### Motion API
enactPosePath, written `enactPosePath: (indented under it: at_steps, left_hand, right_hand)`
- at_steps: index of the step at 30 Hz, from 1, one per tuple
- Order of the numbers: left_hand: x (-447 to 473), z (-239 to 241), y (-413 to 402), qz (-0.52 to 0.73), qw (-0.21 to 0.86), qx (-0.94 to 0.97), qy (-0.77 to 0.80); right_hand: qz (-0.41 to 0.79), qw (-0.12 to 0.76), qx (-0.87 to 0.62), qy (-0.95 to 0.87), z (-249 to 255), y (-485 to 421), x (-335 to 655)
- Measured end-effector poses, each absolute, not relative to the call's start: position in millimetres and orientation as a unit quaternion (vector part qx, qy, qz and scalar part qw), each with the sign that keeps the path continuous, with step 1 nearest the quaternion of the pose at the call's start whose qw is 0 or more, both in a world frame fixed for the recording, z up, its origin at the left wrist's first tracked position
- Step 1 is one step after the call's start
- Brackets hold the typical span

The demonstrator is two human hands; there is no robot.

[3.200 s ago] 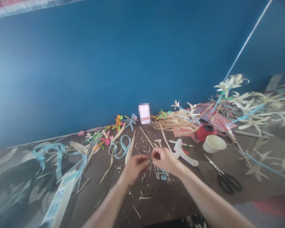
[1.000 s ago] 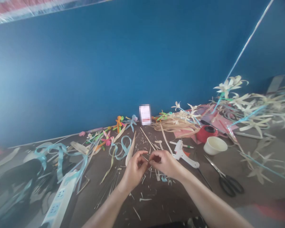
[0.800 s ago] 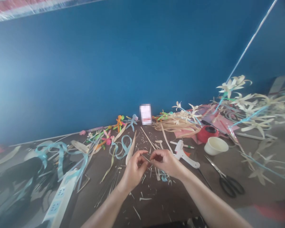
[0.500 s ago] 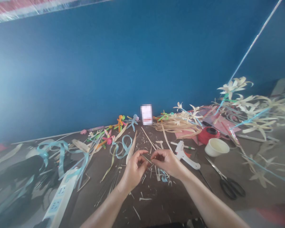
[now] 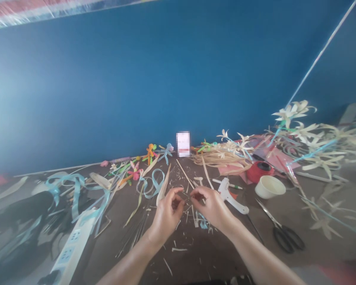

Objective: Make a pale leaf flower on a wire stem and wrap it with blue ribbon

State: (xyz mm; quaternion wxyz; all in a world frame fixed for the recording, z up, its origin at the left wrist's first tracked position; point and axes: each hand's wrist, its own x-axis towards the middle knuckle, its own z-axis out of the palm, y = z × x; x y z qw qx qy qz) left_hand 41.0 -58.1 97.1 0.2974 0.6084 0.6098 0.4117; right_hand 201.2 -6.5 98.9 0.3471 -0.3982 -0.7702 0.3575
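Seen from the head camera, the person's left hand (image 5: 166, 215) and right hand (image 5: 214, 208) hovered close together just above the middle of the bench (image 5: 195, 259). The backs of the hands faced up, and the forearms reached in from the lower edge. Each hand had its thumb and forefinger drawn together in a pinch. Between the two pinches ran a thin straw strip (image 5: 186, 195), so fine that I could barely make it out. The fingers of the left hand were clamped on one end and those of the right hand on the other. The strip sat in the air between the hands, over a scatter of pale scraps (image 5: 178, 249) on the dark bench top.

Just beside the right hand, on its far side, lay a white glue gun (image 5: 230, 194). Further right lay a pair of black-handled scissors (image 5: 281, 231). Beyond them a white cup (image 5: 269, 187) stood next to a red tape roll (image 5: 259, 170). A bundle of straw (image 5: 222, 158) lay nearer the wall, and a heap of straw flowers (image 5: 308, 130) spread over the right end of the bench.

Left of the left hand, a long pale leaf (image 5: 163, 185) pointed away from the person, with a looped blue ribbon (image 5: 150, 185) just beside it. A bunch of thin dark wires (image 5: 136, 233) lay near the left wrist, and a white power strip (image 5: 68, 253) lay well apart at the lower left. Small bright pipe-cleaner figures (image 5: 150, 152) stood along the foot of the blue wall (image 5: 136, 79).
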Motion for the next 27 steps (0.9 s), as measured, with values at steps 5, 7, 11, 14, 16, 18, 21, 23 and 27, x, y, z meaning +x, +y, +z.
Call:
enactPosePath:
  at_steps: [5,7,11,14,16,18,21,23,27]
  left_hand:
    - [41.4,99.4,-57.2,0.424,0.34,0.585,0.602]
    - [40.9,101.2,-56.2,0.425,0.365,0.575,0.596]
    - [38.5,104.3,-53.4,0.416,0.425,0.551,0.586]
    - [35.3,103.9,-51.5,0.411,0.458,0.534,0.58]
    - [33.0,102.4,-50.5,0.41,0.474,0.527,0.573]
    - [31.1,100.8,-49.7,0.407,0.484,0.527,0.568]
    - [30.6,100.1,-48.2,0.38,0.476,0.552,0.569]
    - [32.0,99.8,-46.9,0.357,0.466,0.57,0.575]
    - [36.9,94.4,-44.7,0.355,0.475,0.547,0.591]
  right_hand:
    - [0.378,0.371,-0.38,-0.758,97.4,-5.7,202.4]
    - [0.401,0.372,-0.38,-0.746,94.6,-4.2,203.3]
    - [0.424,0.37,-0.379,-0.735,91.1,-1.8,203.9]
    - [0.426,0.373,-0.378,-0.732,90.5,-1.2,203.4]
    - [0.429,0.376,-0.375,-0.731,89.7,-1.3,203.2]
    - [0.426,0.377,-0.373,-0.733,88.5,-1.8,203.3]
    - [0.402,0.373,-0.369,-0.751,87.2,-3.7,203.6]
    - [0.382,0.366,-0.361,-0.768,87.0,-5.7,203.5]
    - [0.354,0.369,-0.358,-0.781,87.3,-9.4,202.9]
